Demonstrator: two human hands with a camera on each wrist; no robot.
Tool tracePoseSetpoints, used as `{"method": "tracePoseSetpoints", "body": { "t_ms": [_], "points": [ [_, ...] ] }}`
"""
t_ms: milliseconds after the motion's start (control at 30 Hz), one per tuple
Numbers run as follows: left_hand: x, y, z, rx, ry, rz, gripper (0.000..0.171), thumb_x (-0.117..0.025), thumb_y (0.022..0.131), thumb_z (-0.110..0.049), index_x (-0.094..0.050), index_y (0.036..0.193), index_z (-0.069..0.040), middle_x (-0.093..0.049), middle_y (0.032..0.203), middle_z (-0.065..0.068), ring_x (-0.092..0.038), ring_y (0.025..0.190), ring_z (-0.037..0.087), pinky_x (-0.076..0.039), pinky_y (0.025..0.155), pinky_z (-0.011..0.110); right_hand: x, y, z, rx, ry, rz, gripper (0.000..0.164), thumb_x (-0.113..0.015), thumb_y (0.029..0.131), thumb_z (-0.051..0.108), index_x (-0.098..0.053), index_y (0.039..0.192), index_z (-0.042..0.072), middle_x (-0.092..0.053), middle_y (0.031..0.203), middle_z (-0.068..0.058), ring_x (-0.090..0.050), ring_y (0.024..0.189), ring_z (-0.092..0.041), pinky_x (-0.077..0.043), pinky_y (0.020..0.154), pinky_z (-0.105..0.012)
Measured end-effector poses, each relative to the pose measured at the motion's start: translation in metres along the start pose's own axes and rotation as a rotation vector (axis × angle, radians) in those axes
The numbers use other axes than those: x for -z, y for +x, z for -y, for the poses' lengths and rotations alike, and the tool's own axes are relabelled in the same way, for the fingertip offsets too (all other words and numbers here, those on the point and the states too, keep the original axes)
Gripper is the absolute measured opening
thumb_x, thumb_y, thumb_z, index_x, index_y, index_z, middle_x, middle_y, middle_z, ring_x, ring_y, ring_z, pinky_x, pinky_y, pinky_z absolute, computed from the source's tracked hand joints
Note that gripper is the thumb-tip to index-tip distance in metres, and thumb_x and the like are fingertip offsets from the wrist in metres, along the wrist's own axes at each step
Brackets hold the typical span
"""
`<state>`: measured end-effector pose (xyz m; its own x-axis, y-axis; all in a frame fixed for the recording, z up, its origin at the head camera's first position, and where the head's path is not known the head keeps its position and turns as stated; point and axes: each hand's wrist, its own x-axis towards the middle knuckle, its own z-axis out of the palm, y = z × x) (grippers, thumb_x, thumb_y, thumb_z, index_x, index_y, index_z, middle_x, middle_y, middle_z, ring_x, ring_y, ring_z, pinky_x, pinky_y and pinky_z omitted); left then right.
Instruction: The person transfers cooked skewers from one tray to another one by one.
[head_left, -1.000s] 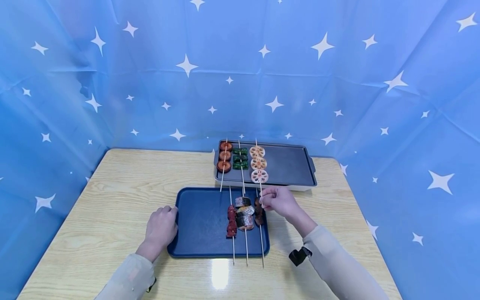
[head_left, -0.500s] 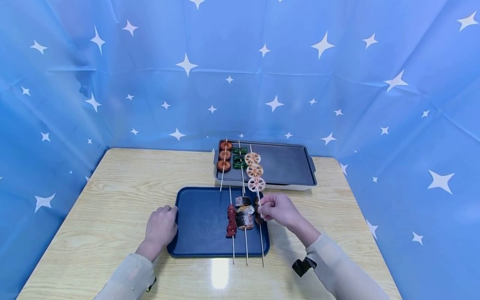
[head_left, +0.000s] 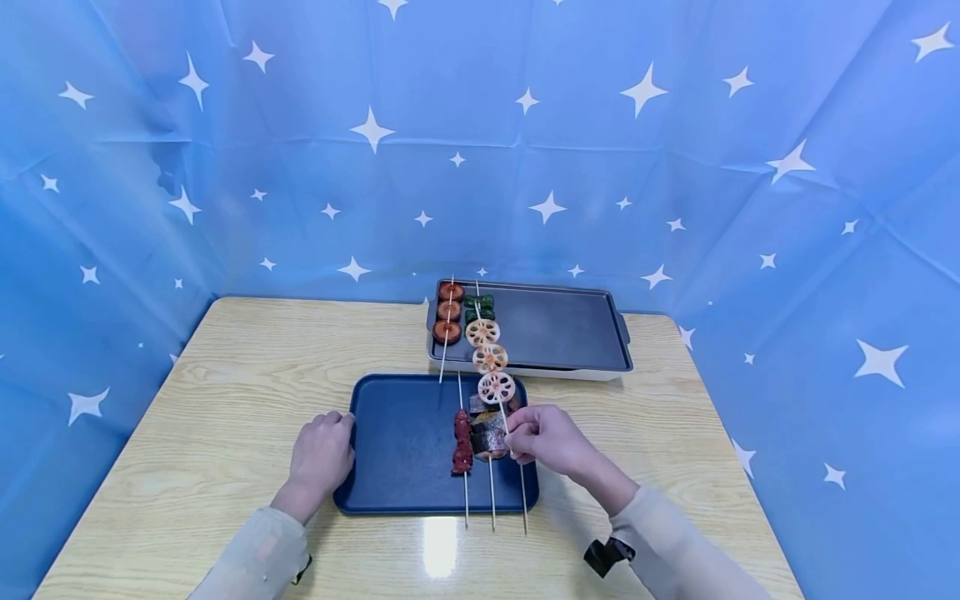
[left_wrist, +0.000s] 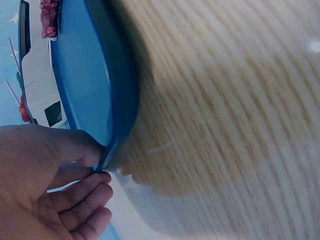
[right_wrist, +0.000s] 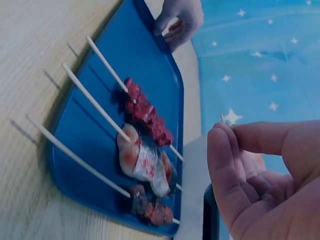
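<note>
My right hand [head_left: 551, 437] pinches the bare stick of a lotus root skewer [head_left: 490, 358], its three pale holed slices stretching from the grill plate's near edge over the blue tray [head_left: 397, 450]. In the right wrist view, thumb and forefinger meet on the stick's end. My left hand [head_left: 322, 454] grips the tray's left rim, thumb above and fingers below in the left wrist view. On the tray lie a red meat skewer [head_left: 462, 442], a fish skewer [right_wrist: 142, 155] with silvery skin, and a brownish meat skewer [right_wrist: 150, 205], partly hidden behind my right hand in the head view.
Behind the tray stands a dark grill plate [head_left: 562, 329] with a pale base. A mushroom-like brown skewer [head_left: 448, 310] and a green pepper skewer [head_left: 480, 303] lie on its left side. Stick ends overhang the tray's front edge. A blue starred curtain [head_left: 480, 167] encloses the wooden table [head_left: 225, 375].
My right hand has drawn the lotus root skewer toward me and leftward, off the grill plate's middle, so it now overlaps the green skewer and fish. The left hand stays on the tray.
</note>
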<state>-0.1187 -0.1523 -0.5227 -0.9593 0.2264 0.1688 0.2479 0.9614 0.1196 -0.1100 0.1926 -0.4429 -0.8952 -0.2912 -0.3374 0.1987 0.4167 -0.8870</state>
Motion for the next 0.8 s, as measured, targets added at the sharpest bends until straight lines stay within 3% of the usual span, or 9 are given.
{"method": "tracePoseSetpoints", "body": {
  "t_ms": [467, 800],
  "points": [
    [-0.003, 0.0, 0.0, -0.011, 0.0, -0.015, 0.033, -0.067, 0.075, -0.003, -0.068, 0.108, 0.004, -0.067, 0.092, 0.017, -0.062, 0.077, 0.03, -0.054, 0.069, 0.043, -0.029, -0.004, 0.011, 0.064, 0.008, 0.113, 0.008, -0.059, 0.088, 0.001, -0.061, 0.094, -0.005, -0.051, 0.066, 0.001, -0.062, 0.068, -0.013, -0.06, 0.067, -0.031],
    [-0.001, 0.0, -0.001, -0.002, -0.006, -0.008, 0.033, -0.067, 0.076, -0.003, -0.068, 0.108, 0.004, -0.067, 0.092, 0.017, -0.063, 0.078, 0.03, -0.054, 0.071, 0.044, -0.053, -0.001, 0.017, 0.073, -0.039, 0.179, 0.007, -0.062, 0.089, 0.003, -0.066, 0.091, -0.002, -0.066, 0.071, -0.006, -0.063, 0.065, -0.01, -0.058, 0.063, -0.027]
  ]
}}
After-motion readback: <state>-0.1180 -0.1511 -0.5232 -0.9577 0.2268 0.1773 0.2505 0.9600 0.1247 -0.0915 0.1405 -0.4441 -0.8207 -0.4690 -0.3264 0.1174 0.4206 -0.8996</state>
